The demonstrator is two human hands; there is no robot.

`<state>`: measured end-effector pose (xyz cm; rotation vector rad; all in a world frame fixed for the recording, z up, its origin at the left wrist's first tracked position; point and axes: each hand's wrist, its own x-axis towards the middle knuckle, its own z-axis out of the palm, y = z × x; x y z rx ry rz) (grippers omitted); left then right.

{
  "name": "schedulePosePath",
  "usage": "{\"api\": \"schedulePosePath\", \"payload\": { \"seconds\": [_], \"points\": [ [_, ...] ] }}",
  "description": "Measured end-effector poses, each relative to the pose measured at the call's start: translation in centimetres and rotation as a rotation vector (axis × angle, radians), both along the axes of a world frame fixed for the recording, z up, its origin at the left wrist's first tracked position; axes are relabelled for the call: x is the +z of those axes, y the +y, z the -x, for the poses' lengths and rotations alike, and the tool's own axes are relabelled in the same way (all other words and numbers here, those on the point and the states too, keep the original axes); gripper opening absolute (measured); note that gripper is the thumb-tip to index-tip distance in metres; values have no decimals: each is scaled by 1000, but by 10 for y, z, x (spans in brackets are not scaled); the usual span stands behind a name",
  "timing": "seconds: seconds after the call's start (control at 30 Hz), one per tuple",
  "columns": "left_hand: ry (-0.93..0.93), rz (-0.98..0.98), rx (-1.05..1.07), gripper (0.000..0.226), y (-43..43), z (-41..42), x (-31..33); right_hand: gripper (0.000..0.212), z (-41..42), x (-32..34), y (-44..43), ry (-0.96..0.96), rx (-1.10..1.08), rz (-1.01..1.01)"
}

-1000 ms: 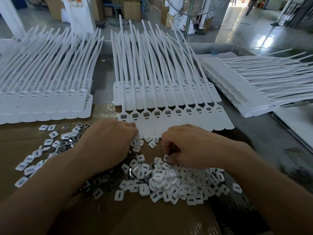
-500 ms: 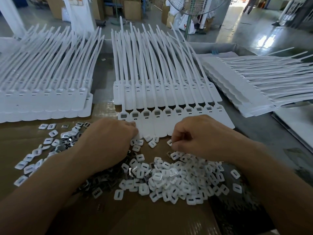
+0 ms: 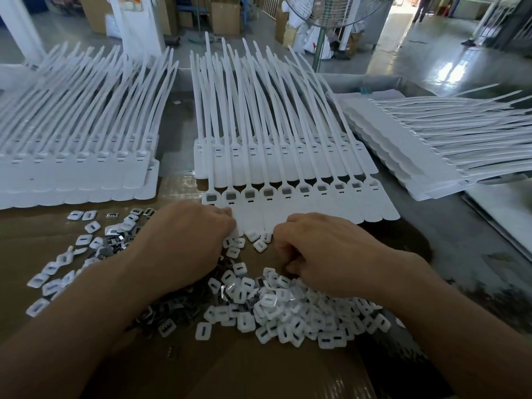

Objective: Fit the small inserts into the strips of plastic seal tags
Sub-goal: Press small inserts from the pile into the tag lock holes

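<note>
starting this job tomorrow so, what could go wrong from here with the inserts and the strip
1. The white inserts and the metal pieces overlap below the left hand, so a wrong piece could get picked.
2. The front strip lies loose, with only the left hand near its end; pressing may shift it.
3. Inserts by the cardboard edge might slide off.

Left grip (image 3: 184, 243), right grip (image 3: 331, 254), apparently curled above inserts (image 3: 273, 302)
</note>
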<state>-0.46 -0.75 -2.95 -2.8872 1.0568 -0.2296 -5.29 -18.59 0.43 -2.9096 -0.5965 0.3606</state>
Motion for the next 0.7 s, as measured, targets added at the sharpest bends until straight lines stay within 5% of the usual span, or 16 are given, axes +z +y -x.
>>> {"api": "schedulePosePath", "payload": {
  "seconds": [0.23, 0.5, 0.7],
  "points": [
    [18, -17, 14, 40, 1, 1, 0, 26, -7, 3, -16, 53, -155, -431],
    [19, -26, 15, 41, 0, -3, -2, 26, -41, 0, -88, -327, -583, -552],
    [14, -10, -5, 40, 0, -3, 0, 20, -49, -18, -112, -344, -804, -576]
  ]
}}
